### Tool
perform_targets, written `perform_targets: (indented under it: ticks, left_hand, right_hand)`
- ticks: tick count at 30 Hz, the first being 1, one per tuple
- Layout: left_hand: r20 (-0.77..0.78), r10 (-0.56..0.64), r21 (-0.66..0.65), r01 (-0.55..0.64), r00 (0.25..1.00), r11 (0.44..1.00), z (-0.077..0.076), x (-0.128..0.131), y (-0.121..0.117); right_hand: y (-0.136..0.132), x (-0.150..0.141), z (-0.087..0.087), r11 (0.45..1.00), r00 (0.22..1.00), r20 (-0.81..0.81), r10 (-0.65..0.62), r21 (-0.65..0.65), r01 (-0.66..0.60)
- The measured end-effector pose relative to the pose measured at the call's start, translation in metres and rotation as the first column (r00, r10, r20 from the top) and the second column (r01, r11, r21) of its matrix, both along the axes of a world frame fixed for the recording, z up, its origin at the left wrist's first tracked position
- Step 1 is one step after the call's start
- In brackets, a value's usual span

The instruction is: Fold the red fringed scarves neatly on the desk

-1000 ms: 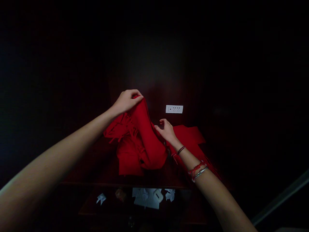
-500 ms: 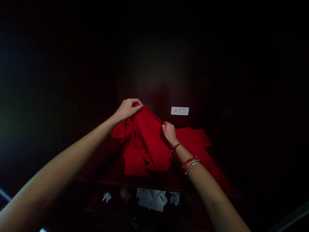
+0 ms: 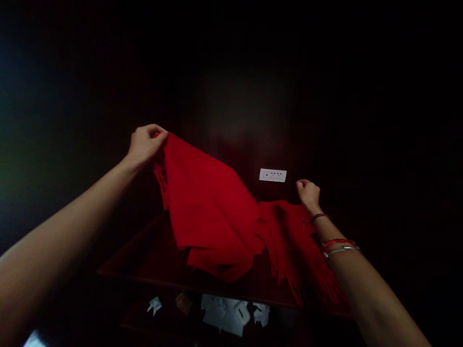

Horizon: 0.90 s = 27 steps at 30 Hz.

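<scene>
A red fringed scarf is partly spread over a dark wooden shelf. Its left part hangs in a slope from my left hand, whose thumb and fingers pinch the upper corner. Some tassels dangle just below that hand. The scarf's right part lies on the shelf, with long fringe falling over the front edge. Above this right end is my right hand, its fingers curled closed and no cloth showing in them. Bracelets circle the right wrist.
A white wall socket is on the dark back panel. The shelf's front edge runs across below the scarf. On a lower level are crumpled white paper, a brownish lump, and a white slotted object on paper.
My left hand has moved left and up, pulling the scarf's corner out wider. My right hand has let go of the scarf's edge and moved right.
</scene>
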State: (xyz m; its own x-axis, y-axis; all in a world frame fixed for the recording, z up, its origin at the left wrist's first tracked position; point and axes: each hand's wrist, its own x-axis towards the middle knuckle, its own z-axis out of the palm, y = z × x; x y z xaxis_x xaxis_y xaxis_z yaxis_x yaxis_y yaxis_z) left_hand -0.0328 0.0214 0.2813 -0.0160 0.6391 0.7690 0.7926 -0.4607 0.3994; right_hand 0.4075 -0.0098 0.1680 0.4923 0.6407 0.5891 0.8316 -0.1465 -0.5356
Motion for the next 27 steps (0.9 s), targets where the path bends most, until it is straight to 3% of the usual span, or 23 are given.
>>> perform_targets:
  ticks: [3,5,7,10,14,16,18,20,22,27]
  left_hand:
    - [-0.15,-0.021,-0.135,0.0,0.988,0.991,-0.022,-0.007,0.008]
    - [-0.224,-0.122,-0.273,0.058,0.967,0.96,-0.045,0.0,0.013]
    - [-0.235,-0.225,-0.338,0.137,0.946,0.931,-0.066,0.013,0.016]
    - [-0.249,-0.368,-0.375,0.261,0.896,0.89,-0.084,0.035,0.016]
    - [-0.278,-0.492,-0.382,0.376,0.825,0.845,-0.082,0.058,0.008]
    - [-0.286,-0.509,-0.37,0.396,0.812,0.84,-0.076,0.065,0.004]
    - [-0.293,-0.519,-0.36,0.41,0.803,0.838,-0.071,0.068,0.001]
    - [-0.286,-0.524,-0.351,0.421,0.802,0.836,-0.069,0.069,0.0]
    - [-0.25,-0.541,-0.352,0.445,0.803,0.823,-0.069,0.068,0.002]
    - [0.008,-0.638,-0.327,0.605,0.77,0.726,-0.092,0.079,0.017]
  right_hand:
    - [-0.002,-0.008,-0.01,0.945,0.945,-0.027,0.326,-0.004,-0.326]
    - [0.001,-0.039,-0.03,0.829,0.829,-0.118,0.547,-0.055,-0.556]
    - [0.005,-0.085,-0.051,0.694,0.691,-0.249,0.679,-0.09,-0.714]
    - [0.011,-0.156,-0.068,0.532,0.515,-0.355,0.78,-0.056,-0.845]
    - [0.02,-0.218,-0.054,0.444,0.382,-0.365,0.849,0.1,-0.89]
    - [0.025,-0.231,-0.042,0.446,0.375,-0.362,0.853,0.136,-0.884]
    - [0.028,-0.233,-0.034,0.487,0.409,-0.36,0.838,0.156,-0.859]
    - [0.029,-0.228,-0.031,0.521,0.438,-0.354,0.826,0.188,-0.833]
    - [0.028,-0.217,-0.031,0.512,0.419,-0.349,0.838,0.239,-0.825]
    - [0.026,-0.182,-0.037,0.541,0.378,-0.437,0.816,0.347,-0.766]
